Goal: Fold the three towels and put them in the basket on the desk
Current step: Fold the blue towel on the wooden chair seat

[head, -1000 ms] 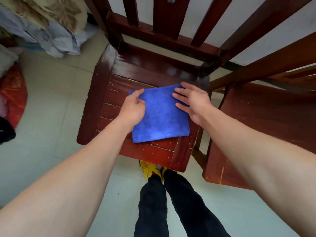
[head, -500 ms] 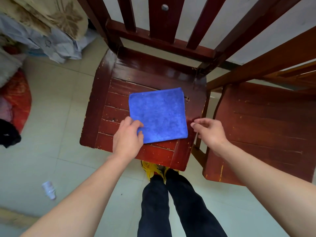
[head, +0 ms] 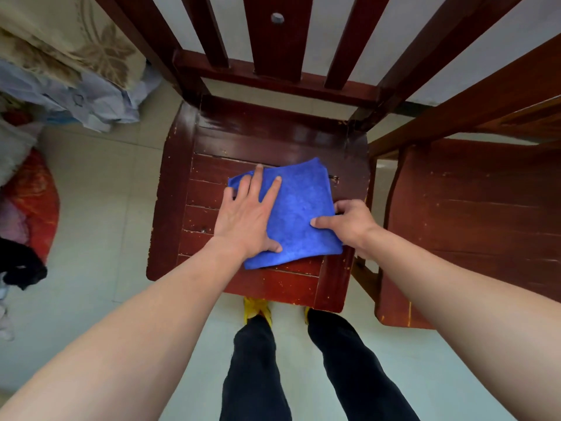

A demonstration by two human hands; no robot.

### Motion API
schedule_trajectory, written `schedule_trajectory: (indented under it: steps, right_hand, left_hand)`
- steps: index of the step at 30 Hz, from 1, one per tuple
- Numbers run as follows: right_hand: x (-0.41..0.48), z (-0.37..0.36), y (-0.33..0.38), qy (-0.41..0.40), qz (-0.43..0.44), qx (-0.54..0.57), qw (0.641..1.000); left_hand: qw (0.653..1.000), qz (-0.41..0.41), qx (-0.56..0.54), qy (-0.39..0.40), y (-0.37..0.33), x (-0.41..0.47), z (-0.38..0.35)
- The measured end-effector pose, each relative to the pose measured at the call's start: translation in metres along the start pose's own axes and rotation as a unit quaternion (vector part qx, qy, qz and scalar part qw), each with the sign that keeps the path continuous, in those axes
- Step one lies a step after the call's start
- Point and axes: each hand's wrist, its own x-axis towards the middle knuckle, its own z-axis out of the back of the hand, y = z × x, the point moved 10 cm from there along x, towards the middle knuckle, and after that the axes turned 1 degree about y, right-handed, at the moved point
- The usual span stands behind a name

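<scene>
Left hand (head: 247,218) lies flat, fingers straight and spread, pressing on the folded blue terry towel (head: 299,212). Right hand (head: 349,221) pinches the towel's right edge, thumb on top. Towel rests on the dark red slatted wooden chair seat (head: 212,174).

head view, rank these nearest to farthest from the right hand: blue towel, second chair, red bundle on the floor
1. blue towel, pinched at its right edge by the right hand.
2. second chair, just to the right of that hand.
3. red bundle, on the floor at the far left.
</scene>
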Motion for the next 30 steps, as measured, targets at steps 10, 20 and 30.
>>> schedule_trajectory:
  steps: [10,20,30]
  right_hand:
    - [-0.053,-0.001,0.042,-0.082,0.169,-0.050,0.981]
    - [-0.117,-0.085,0.084,-0.096,0.217,-0.341,0.910]
    - [-0.116,-0.169,0.054,-0.061,0.237,-0.388,0.888]
  left_hand:
    - [0.990,-0.075,-0.112,0.030,0.019,-0.004,0.009]
    - [0.764,0.176,-0.620,-0.044,0.149,0.012,0.033]
    - [0.868,0.070,-0.489,0.054,0.114,0.005,0.000]
